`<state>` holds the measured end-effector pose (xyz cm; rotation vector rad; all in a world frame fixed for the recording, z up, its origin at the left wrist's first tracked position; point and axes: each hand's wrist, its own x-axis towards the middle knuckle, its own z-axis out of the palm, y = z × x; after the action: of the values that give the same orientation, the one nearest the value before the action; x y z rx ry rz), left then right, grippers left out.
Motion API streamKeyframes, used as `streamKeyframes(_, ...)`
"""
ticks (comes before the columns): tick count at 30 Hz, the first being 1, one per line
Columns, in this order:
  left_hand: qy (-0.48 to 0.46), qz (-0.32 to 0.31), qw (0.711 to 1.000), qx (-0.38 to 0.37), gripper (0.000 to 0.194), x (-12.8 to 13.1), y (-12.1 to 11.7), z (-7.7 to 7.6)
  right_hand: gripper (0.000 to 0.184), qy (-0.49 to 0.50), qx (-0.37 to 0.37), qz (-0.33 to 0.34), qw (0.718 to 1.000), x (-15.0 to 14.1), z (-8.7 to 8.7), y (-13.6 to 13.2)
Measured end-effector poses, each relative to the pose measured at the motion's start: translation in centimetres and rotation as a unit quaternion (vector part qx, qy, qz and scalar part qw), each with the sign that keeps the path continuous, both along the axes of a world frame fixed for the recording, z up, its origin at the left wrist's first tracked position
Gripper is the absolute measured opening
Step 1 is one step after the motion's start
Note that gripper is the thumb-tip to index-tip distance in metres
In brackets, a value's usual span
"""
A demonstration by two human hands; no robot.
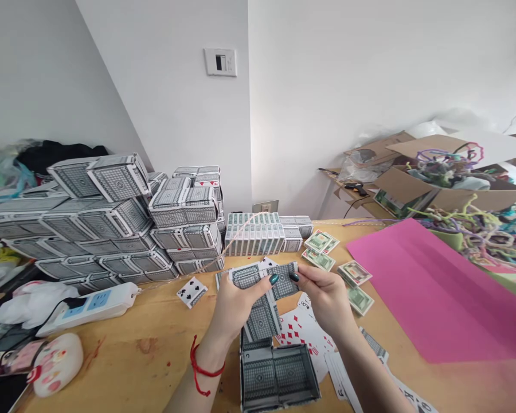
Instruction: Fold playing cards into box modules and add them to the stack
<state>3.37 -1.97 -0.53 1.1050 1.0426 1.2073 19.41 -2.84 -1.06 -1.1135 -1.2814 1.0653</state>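
Both of my hands are raised over the table around joined grey-backed playing cards [262, 318]. My left hand [232, 304] grips them from the left, its thumb pressed on the upper part. With the fingertips pinched, my right hand [329, 295] has hold of the right end of the same cards. Below them stands an open-topped box [279, 378] built from playing cards, its inside showing card backs. Loose face-up diamond cards [294, 330] lie under my right hand, partly covered by it. A six of spades [192, 292] rests left of my hands.
Stacked card blocks [112, 221] line the back left. Behind my hands is a row of card packs [254, 235]. Several small green-and-white packs [320, 258] and a pink sheet [430, 287] lie rightward. A power strip [90, 310] and a round white toy [58, 365] are at left.
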Motion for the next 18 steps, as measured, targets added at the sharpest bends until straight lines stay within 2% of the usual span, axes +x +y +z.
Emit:
streamKeyframes(3,-0.004,-0.003,1.000,0.000,0.019,0.0,0.2,0.0,0.023,0.014,-0.031,0.032,0.999,0.4,0.4,0.2)
streamKeyframes(5,0.010,0.014,1.000,0.005,0.018,-0.3,0.3,0.0,0.028,0.041,-0.061,0.058,0.996,0.7,0.8,0.3)
streamKeyframes(7,0.047,0.040,0.998,0.023,0.016,-0.8,0.3,0.2,0.034,0.081,-0.085,0.054,0.992,0.8,1.0,0.3)
streamKeyframes(8,0.077,0.055,0.994,0.049,0.014,-1.1,0.3,0.3,0.036,0.103,-0.096,0.048,0.989,0.9,1.1,0.3)
streamKeyframes(10,0.157,0.076,0.974,0.145,0.008,-1.6,0.1,0.6,0.040,0.154,-0.127,0.054,0.978,1.0,1.1,0.3)
streamKeyframes(12,0.239,0.073,0.926,0.283,0.003,-1.8,-0.1,1.0,0.043,0.212,-0.159,0.093,0.960,1.0,1.2,0.3)
streamKeyframes(15,0.340,0.073,0.819,0.458,0.014,-1.9,-0.3,1.4,0.036,0.262,-0.190,0.144,0.935,1.0,1.3,0.3)
streamKeyframes(17,0.395,0.101,0.765,0.499,0.019,-2.1,-0.1,1.3,0.030,0.276,-0.192,0.147,0.930,1.0,1.5,0.4)
streamKeyframes(18,0.420,0.113,0.749,0.499,0.024,-2.2,0.1,1.1,0.030,0.283,-0.188,0.146,0.929,1.1,1.5,0.5)
